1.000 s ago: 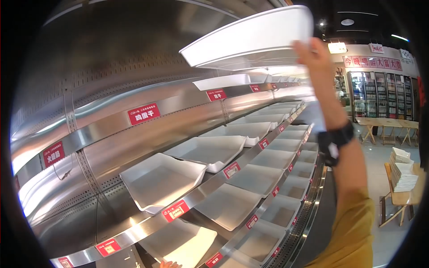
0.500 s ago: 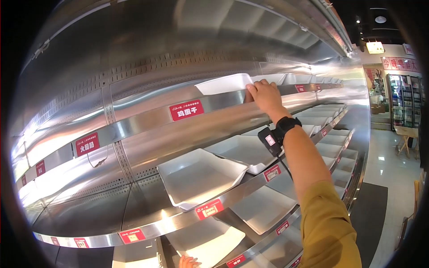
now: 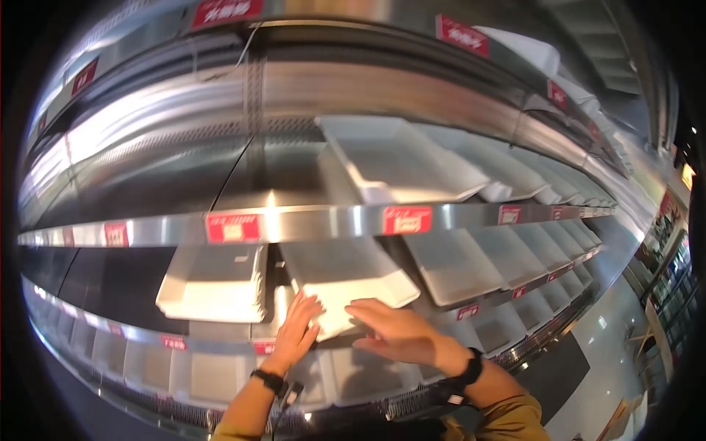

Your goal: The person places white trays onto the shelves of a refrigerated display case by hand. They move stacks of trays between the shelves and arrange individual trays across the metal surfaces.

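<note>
Both hands, left hand [image 3: 294, 331] and right hand [image 3: 393, 331], are pressing flat on the white tray [image 3: 346, 279], fingers spread wide, gripping nothing; it's sitting crooked on the shelf [image 3: 220, 342], needing straightening.

tray [image 3: 346, 283] on shelf [image 3: 309, 222], stack [image 3: 213, 283] left

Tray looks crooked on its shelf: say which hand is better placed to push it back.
Probably left: the left hand lies flat on the white tray front edge, while the right hand hovers beside its corner.

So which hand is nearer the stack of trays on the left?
Left hand: just right of the stack. Right hand is farther right, by the single tray.
</note>
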The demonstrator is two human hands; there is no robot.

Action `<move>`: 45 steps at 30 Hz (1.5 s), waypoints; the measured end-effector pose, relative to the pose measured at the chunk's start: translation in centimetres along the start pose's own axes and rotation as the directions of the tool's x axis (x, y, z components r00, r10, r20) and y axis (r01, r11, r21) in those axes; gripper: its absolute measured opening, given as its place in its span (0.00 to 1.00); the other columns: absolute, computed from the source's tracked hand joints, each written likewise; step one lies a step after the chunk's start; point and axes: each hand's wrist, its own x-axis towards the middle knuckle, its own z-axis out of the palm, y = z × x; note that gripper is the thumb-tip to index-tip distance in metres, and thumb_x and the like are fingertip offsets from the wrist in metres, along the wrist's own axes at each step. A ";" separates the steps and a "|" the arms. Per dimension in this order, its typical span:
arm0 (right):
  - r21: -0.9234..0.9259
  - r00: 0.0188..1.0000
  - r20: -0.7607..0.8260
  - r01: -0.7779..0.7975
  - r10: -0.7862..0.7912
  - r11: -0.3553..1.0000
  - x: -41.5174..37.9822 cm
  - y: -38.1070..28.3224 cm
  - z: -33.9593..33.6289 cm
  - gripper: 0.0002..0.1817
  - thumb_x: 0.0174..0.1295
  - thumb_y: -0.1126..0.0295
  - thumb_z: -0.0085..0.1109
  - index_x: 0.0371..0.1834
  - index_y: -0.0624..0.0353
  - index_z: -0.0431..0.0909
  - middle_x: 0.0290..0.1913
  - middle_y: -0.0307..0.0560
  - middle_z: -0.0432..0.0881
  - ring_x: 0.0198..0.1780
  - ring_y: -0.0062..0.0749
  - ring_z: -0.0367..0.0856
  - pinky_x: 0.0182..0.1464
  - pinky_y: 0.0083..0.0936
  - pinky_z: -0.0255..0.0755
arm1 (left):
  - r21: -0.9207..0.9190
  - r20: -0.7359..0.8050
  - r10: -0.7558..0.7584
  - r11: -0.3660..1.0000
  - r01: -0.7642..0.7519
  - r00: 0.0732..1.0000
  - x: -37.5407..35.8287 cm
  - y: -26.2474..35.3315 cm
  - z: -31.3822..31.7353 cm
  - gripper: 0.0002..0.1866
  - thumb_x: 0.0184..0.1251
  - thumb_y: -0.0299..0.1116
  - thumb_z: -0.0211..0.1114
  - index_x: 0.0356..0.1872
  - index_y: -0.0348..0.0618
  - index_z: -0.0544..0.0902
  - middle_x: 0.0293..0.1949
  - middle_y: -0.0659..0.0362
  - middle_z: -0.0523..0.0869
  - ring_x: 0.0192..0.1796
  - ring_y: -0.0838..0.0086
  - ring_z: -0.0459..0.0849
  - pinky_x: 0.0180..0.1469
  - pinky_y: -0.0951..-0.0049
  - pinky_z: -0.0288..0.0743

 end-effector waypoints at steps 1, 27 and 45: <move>-0.024 0.997 0.075 -0.009 0.011 1.000 0.2 0.8 3.5 0.31 0.64 0.58 0.63 0.68 0.60 0.67 0.67 0.58 0.71 0.48 0.48 0.82 0.52 0.38 0.76 | -0.022 0.014 -0.016 1.000 0.016 1.000 0.0 0.5 -0.6 0.21 0.68 0.35 0.57 0.61 0.41 0.77 0.69 0.47 0.71 0.77 0.46 0.58 0.75 0.53 0.56; -0.044 0.975 0.216 0.053 -0.043 0.998 7.0 2.3 12.3 0.11 0.65 0.65 0.60 0.42 0.62 0.82 0.40 0.54 0.83 0.43 0.53 0.82 0.48 0.42 0.76 | 0.621 -0.364 0.111 0.769 0.152 0.925 -4.4 -2.6 -13.3 0.14 0.56 0.35 0.67 0.44 0.45 0.81 0.40 0.61 0.80 0.51 0.65 0.77 0.53 0.58 0.61; -0.294 0.907 0.409 0.234 -0.099 0.927 7.6 2.3 11.2 0.12 0.60 0.72 0.54 0.46 0.63 0.80 0.40 0.56 0.84 0.41 0.53 0.84 0.46 0.42 0.78 | 0.653 -0.328 0.063 0.737 0.178 0.942 -4.1 -1.9 -12.8 0.16 0.54 0.34 0.66 0.45 0.43 0.80 0.41 0.56 0.79 0.51 0.60 0.75 0.54 0.57 0.61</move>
